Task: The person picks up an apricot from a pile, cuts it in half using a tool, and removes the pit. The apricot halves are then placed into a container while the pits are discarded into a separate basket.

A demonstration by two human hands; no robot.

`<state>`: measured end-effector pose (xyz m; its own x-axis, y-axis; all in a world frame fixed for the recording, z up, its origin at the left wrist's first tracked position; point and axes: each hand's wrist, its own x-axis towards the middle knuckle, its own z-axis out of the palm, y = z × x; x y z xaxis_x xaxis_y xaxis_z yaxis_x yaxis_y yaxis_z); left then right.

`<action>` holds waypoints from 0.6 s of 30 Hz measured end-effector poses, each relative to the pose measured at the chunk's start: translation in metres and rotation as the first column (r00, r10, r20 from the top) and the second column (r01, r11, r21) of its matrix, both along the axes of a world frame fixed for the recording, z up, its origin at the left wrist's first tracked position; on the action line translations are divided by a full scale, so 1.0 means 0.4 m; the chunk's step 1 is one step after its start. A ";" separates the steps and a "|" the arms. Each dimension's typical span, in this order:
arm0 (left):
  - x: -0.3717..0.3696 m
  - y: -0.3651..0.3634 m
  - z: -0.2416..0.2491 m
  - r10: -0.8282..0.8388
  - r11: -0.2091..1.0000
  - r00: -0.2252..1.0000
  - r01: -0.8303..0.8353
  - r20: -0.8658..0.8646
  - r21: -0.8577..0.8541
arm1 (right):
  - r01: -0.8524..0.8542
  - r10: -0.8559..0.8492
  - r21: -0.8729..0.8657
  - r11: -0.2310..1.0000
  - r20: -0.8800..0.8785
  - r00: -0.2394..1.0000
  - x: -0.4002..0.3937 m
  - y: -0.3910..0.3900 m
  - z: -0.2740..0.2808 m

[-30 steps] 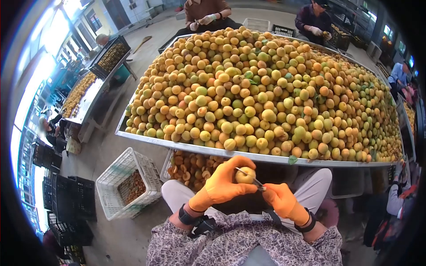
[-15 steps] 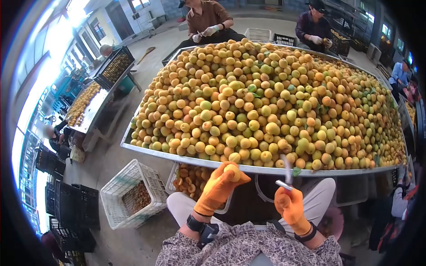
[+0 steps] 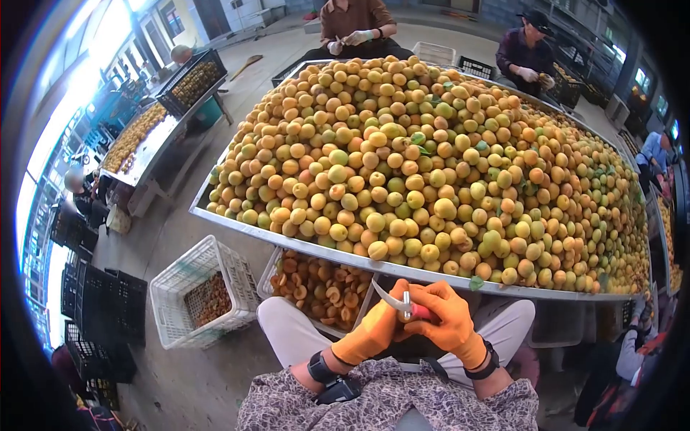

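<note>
My left hand [image 3: 370, 332], in an orange glove, is closed above my lap; the apricot seen in it earlier is now hidden by the fingers. Against it, my right hand [image 3: 451, 325], gloved alike, grips a small curved knife [image 3: 389, 295] with a red handle. The blade points up and left across the top of my left hand. Just beyond both hands rises a big heap of apricots [image 3: 402, 165] on a metal-edged table [image 3: 302, 246]. Below its edge, left of my hands, a crate [image 3: 264, 284] holds halved apricots [image 3: 320, 287].
A white plastic crate [image 3: 237, 269] with brown pits stands on the floor at left. Black crates [image 3: 111, 305] are stacked farther left. Two people with gloved hands sit across the heap. Another table [image 3: 147, 158] with fruit is at the back left.
My hands have come together; the right hand brought the knife leftward to the left hand. The left hand has lowered slightly, and its apricot is out of sight. The view has shifted a little.
</note>
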<state>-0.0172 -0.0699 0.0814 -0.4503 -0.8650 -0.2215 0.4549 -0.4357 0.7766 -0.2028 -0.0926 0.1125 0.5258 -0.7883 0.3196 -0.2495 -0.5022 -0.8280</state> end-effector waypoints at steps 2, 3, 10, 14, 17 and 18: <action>0.007 -0.003 -0.051 -0.093 0.989 0.995 0.097 -0.046 0.110 | 0.054 -0.062 -0.068 0.996 -0.119 0.991 0.006 0.012 -0.011; -0.008 0.003 -0.082 0.113 0.935 0.942 0.008 0.317 -0.356 | 0.051 -0.058 -0.062 0.997 -0.119 0.991 0.009 0.019 -0.024; -0.046 -0.002 -0.025 0.498 0.718 0.734 -0.050 0.463 -0.694 | 0.162 -0.169 0.060 0.985 0.129 0.977 0.061 0.050 -0.085; -0.038 0.016 0.000 0.499 0.814 0.748 -0.232 0.438 -0.533 | 0.191 -0.220 0.137 0.972 0.243 0.945 0.101 0.067 -0.096; -0.037 0.028 0.030 0.539 0.812 0.753 -0.345 0.377 -0.471 | 0.202 -0.268 0.232 0.952 0.307 0.913 0.124 0.075 -0.107; -0.033 0.032 0.026 0.538 0.815 0.752 -0.350 0.380 -0.462 | 0.200 -0.305 0.316 0.927 0.330 0.893 0.130 0.077 -0.120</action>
<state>-0.0306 -0.0570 0.0916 0.0875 -0.9948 0.0512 0.0602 0.0566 0.9966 -0.1507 -0.0618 0.0643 0.1837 -0.9606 0.2087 0.0099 -0.2105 -0.9775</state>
